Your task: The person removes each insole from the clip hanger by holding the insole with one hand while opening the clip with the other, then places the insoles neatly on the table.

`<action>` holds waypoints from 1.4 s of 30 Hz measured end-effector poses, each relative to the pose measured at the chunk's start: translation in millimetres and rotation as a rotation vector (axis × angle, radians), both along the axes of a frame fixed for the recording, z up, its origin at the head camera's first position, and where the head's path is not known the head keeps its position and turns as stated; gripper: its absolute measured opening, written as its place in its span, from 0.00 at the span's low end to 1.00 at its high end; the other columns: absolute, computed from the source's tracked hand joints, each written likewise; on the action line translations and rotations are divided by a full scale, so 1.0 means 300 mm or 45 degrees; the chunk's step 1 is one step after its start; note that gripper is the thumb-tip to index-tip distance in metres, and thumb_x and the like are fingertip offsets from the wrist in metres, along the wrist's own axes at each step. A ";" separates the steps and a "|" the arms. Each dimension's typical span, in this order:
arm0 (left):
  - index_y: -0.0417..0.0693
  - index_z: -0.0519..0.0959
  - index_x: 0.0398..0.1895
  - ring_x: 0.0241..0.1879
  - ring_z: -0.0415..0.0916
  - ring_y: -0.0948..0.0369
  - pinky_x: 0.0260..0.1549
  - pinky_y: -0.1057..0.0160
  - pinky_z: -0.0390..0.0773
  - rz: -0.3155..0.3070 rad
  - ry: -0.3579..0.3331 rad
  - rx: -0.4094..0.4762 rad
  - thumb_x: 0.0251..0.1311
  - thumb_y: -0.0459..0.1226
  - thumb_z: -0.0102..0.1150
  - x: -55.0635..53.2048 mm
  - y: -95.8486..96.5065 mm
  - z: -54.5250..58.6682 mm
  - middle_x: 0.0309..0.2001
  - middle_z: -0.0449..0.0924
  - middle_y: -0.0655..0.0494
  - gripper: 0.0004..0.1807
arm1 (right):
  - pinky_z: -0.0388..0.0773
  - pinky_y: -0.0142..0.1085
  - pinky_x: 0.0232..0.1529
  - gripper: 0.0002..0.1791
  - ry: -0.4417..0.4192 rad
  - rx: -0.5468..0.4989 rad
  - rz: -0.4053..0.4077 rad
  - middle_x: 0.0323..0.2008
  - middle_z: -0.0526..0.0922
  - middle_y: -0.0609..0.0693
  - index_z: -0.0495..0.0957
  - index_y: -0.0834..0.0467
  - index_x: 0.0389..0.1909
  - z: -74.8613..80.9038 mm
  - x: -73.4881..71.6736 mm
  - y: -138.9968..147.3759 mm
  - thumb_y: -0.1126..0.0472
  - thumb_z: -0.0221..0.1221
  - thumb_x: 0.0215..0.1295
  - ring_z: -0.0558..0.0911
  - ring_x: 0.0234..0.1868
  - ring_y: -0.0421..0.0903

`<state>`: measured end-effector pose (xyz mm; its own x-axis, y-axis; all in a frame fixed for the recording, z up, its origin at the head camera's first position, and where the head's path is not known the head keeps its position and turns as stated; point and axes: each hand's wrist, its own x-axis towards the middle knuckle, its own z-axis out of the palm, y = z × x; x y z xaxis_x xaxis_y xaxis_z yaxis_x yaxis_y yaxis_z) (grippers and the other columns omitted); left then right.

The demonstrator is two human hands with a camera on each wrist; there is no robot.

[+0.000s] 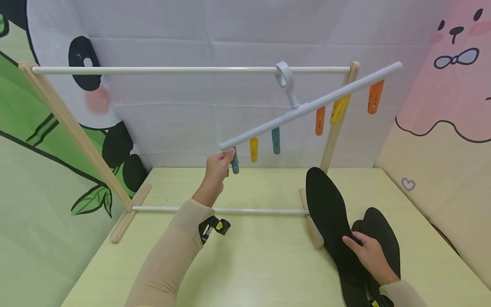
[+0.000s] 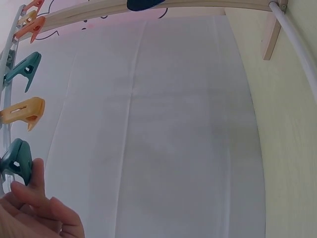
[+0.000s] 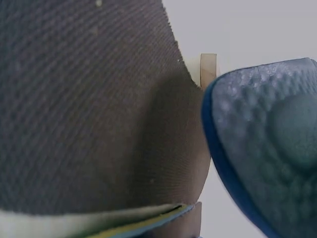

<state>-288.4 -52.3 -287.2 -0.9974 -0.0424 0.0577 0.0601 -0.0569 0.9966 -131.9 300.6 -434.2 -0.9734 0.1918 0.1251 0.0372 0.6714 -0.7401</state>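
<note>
A white clip hanger [image 1: 307,111] hangs by its hook from the upper rod, tilted with its left end lower. At that end my left hand [image 1: 215,177] pinches the teal clip [image 1: 235,162] between thumb and fingers. In the left wrist view, the same teal clip [image 2: 17,161] sits against my fingers. Yellow [image 1: 254,149], teal [image 1: 276,140] and orange [image 1: 376,97] clips hang along the bar. Low on the right, my right hand [image 1: 370,256] grips black insoles; one long insole [image 1: 327,204] points up and left, another [image 1: 381,234] lies behind the hand. A textured insole underside [image 3: 267,129] shows close up.
The rack has a white upper rod [image 1: 172,70], a lower rod [image 1: 261,211] and wooden side posts [image 1: 76,132] on a pale yellow table [image 1: 249,264]. Patterned cloth [image 1: 172,128] stands behind. The insoles overlap the rack's right foot [image 1: 315,232].
</note>
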 end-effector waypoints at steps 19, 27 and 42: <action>0.49 0.79 0.17 0.13 0.55 0.67 0.22 0.69 0.60 -0.004 0.001 -0.011 0.68 0.42 0.55 -0.006 0.002 -0.001 0.18 0.70 0.63 0.19 | 0.73 0.35 0.34 0.22 -0.095 -0.029 -0.142 0.37 0.82 0.59 0.76 0.72 0.46 -0.006 0.022 0.055 0.53 0.56 0.69 0.74 0.31 0.40; 0.48 0.79 0.17 0.13 0.56 0.67 0.24 0.68 0.60 -0.002 -0.002 -0.015 0.68 0.42 0.55 -0.007 0.003 -0.002 0.17 0.68 0.63 0.19 | 0.72 0.35 0.31 0.23 -0.061 0.025 -0.203 0.34 0.82 0.60 0.75 0.73 0.46 -0.003 0.041 0.071 0.54 0.56 0.69 0.73 0.28 0.40; 0.49 0.78 0.16 0.14 0.56 0.66 0.27 0.66 0.61 -0.016 -0.006 -0.027 0.68 0.43 0.54 -0.011 0.001 0.000 0.15 0.64 0.62 0.20 | 0.66 0.36 0.27 0.20 -0.057 0.093 -0.272 0.22 0.72 0.51 0.72 0.66 0.28 0.004 0.063 0.135 0.53 0.56 0.70 0.67 0.25 0.44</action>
